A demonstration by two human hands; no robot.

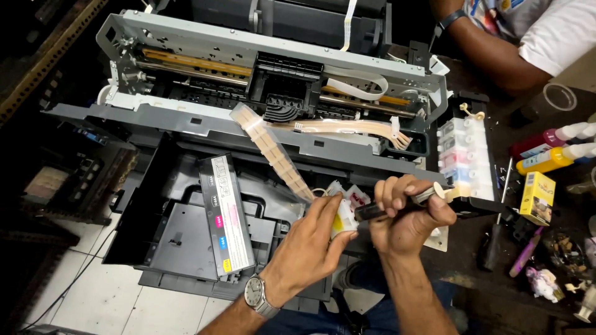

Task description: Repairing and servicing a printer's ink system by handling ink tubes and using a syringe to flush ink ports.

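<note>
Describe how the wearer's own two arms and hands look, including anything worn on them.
Both forearms are bare, with no sleeves or gloves in view. The left hand has a silver metal-band wristwatch with a round pale dial at the wrist. The right hand shows no rings or watch.

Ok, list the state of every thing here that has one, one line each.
Printer: cover off, insides exposed.
Print carriage: bare, near the middle of its rail.
Ink tank block: detached, beside the printer's right end.
Ink cartridge unit: held in the left hand.
Syringe: gripped in the right hand, tip at the cartridge unit.
Ink bottles: lying down, capped.
Screwdriver: lying on the bench, untouched.
</note>
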